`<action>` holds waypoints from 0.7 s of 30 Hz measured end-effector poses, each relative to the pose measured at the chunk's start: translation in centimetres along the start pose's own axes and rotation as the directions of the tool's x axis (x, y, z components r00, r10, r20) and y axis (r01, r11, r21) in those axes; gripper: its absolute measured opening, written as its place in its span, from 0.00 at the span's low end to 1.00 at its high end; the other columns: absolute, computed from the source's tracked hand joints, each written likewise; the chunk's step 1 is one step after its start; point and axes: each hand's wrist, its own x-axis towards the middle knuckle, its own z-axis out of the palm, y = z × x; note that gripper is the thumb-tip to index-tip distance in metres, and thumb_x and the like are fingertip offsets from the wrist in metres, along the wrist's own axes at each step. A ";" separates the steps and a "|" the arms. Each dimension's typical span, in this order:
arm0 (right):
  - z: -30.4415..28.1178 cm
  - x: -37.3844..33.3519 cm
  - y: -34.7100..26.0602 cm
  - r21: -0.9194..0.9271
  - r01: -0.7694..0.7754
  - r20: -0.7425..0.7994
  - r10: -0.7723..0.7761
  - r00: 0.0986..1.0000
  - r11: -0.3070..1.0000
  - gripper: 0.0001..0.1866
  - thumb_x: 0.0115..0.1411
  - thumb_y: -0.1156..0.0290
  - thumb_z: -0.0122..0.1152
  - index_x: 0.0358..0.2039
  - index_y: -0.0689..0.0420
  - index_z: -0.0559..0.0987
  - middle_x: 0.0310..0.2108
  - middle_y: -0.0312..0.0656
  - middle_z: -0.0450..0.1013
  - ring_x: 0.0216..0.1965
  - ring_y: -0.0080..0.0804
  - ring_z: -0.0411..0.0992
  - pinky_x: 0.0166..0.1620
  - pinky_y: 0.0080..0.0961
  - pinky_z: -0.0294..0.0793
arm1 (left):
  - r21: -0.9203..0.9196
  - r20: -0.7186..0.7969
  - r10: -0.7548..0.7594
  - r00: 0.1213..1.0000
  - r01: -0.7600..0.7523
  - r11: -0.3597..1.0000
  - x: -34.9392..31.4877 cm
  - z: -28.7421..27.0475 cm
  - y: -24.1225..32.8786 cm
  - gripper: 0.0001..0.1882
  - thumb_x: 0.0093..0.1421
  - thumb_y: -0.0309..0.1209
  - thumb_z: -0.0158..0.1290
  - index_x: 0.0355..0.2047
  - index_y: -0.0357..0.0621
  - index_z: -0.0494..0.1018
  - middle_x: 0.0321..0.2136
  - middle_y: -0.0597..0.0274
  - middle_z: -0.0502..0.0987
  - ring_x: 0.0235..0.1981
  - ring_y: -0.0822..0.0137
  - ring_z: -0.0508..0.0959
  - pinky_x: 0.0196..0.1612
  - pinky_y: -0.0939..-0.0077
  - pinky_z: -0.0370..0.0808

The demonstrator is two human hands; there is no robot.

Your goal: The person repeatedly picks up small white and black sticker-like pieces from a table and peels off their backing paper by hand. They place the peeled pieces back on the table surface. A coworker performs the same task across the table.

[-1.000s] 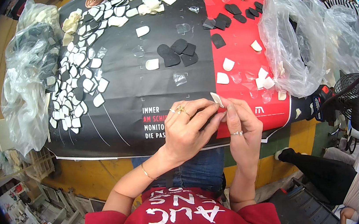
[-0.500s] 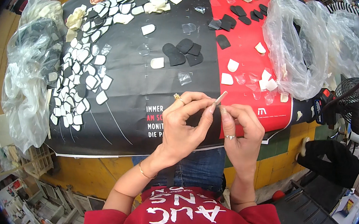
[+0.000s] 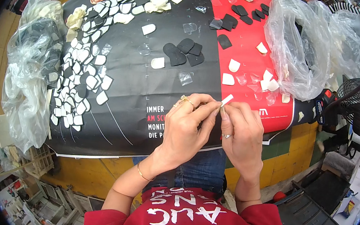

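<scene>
Fingertip work, apparently: left hand, right hand pinch white pad, nearly closed; next move likely needs steady hold.

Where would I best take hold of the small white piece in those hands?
Probably by the free upper end of the white piece, coming from the far side: that end slants up and right, while the left hand and right hand crowd the lower end.
</scene>
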 end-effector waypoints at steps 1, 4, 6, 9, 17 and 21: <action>0.0 0.0 0.1 0.001 0.009 0.000 -0.009 1.000 1.000 0.06 0.63 0.74 0.59 0.37 0.62 0.80 0.34 0.45 0.75 0.30 0.44 0.71 0.37 0.36 0.68 | 0.016 0.012 0.008 1.000 -0.008 1.000 0.0 -0.1 0.0 0.08 0.55 0.21 0.61 0.37 0.36 0.80 0.35 0.57 0.79 0.32 0.56 0.79 0.37 0.66 0.75; 0.1 0.1 0.3 0.011 0.028 -0.002 -0.028 1.000 1.000 0.04 0.61 0.75 0.60 0.35 0.61 0.79 0.32 0.44 0.75 0.29 0.43 0.70 0.36 0.36 0.67 | 0.049 0.048 0.026 0.999 -0.029 0.998 0.1 -0.3 0.0 0.09 0.55 0.21 0.61 0.37 0.36 0.80 0.34 0.58 0.78 0.32 0.56 0.79 0.37 0.66 0.74; 0.2 0.2 0.4 0.018 0.033 0.002 -0.033 0.999 0.999 0.03 0.60 0.76 0.60 0.33 0.61 0.78 0.31 0.43 0.75 0.29 0.43 0.70 0.35 0.36 0.67 | 0.052 0.070 0.032 0.997 -0.036 0.998 0.2 -0.5 -0.1 0.09 0.54 0.21 0.60 0.37 0.37 0.80 0.34 0.58 0.78 0.32 0.56 0.79 0.37 0.66 0.74; 0.3 0.2 0.7 0.028 0.033 0.009 -0.033 0.999 0.999 0.03 0.58 0.76 0.61 0.32 0.61 0.78 0.30 0.43 0.74 0.28 0.43 0.70 0.35 0.36 0.66 | 0.055 0.103 0.025 0.994 -0.031 0.998 0.3 -0.7 -0.3 0.07 0.55 0.21 0.60 0.36 0.37 0.80 0.34 0.59 0.78 0.32 0.57 0.78 0.37 0.66 0.74; 0.4 0.2 1.0 0.104 0.033 0.011 -0.034 0.999 0.994 0.02 0.57 0.78 0.60 0.31 0.61 0.77 0.30 0.43 0.75 0.28 0.42 0.70 0.34 0.34 0.66 | 0.057 0.153 0.022 0.988 -0.031 0.998 0.6 -0.8 -0.5 0.06 0.56 0.21 0.59 0.35 0.37 0.79 0.35 0.57 0.79 0.33 0.55 0.79 0.39 0.64 0.74; 0.4 0.2 1.2 0.165 0.013 0.026 -0.018 1.000 0.986 0.02 0.57 0.78 0.60 0.32 0.61 0.78 0.30 0.43 0.75 0.28 0.42 0.70 0.35 0.33 0.67 | 0.016 0.148 -0.006 0.989 0.003 1.000 0.5 -1.0 -0.5 0.06 0.56 0.21 0.59 0.35 0.36 0.79 0.36 0.57 0.79 0.33 0.55 0.79 0.39 0.64 0.74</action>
